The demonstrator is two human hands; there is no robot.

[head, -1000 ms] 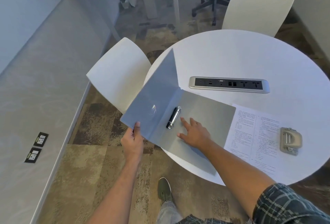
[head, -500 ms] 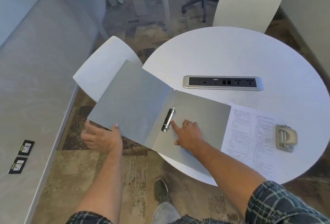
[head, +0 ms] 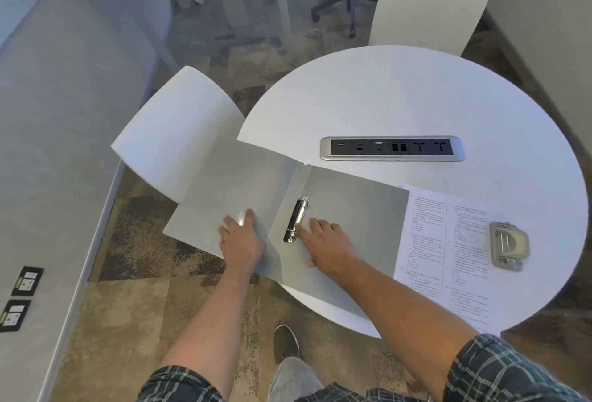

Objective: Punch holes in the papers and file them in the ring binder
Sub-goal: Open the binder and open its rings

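binder (head: 346,209): I read pale grey covers inside, both flaps
ring clip (head: 296,219): shiny silver, black down the middle
papers (head: 448,247): white, fine dark print in two columns
hole punch (head: 508,245): beige-grey, dull metal parts
table (head: 400,97): plain white
socket strip (head: 392,148): silver frame, black face
chairs (head: 179,126): white shells
sleeves (head: 512,369): dark plaid, I see light green-white lines
carpet (head: 134,305): mottled brown and tan patches
shoe (head: 286,342): dark olive
floor boxes (head: 20,297): black, white-green inserts

Left hand (head: 242,243) flat, right hand (head: 326,246) splayed
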